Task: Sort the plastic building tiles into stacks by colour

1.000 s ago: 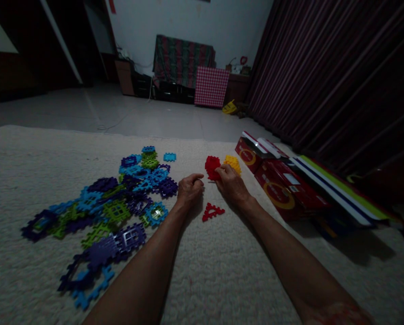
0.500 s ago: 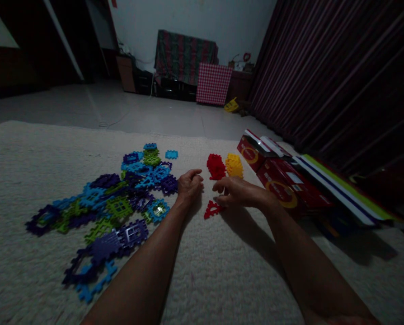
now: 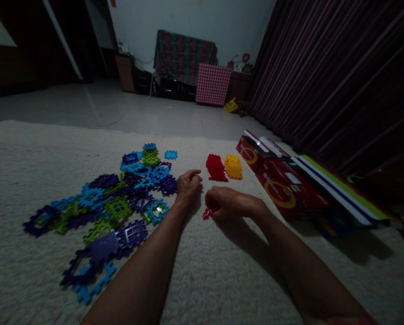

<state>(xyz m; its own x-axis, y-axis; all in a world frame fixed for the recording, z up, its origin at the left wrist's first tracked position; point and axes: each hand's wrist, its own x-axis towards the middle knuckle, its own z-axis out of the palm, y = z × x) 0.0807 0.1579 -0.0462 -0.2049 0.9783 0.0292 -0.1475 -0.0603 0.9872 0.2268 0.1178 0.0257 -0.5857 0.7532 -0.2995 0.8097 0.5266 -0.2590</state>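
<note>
My right hand [image 3: 224, 201] is bent down over the mat, its fingers closed on a small red toothed building piece [image 3: 207, 213]. That piece looked triangular before the fingers covered most of it. To its left, my left hand [image 3: 189, 185] rests on the mat, loosely curled, with thumb and forefinger a little apart and no piece visible in it. Just beyond the hands lies a pile of red pieces [image 3: 215, 167], beside a stack of yellow pieces [image 3: 233, 167]. A wide heap of purple, blue and green building pieces [image 3: 119, 205] spreads left of my left arm.
One light blue piece [image 3: 171, 155] lies apart on the cream mat [image 3: 202, 280]. Red boxes [image 3: 278, 183] stand on the right, with a striped flat board or lid [image 3: 340, 189] beside them. Farther back are a low cabinet [image 3: 176, 89] and dark curtains [image 3: 310, 81].
My right hand has come down and closed over the red triangular piece, now mostly hidden. My left hand has hardly moved.
</note>
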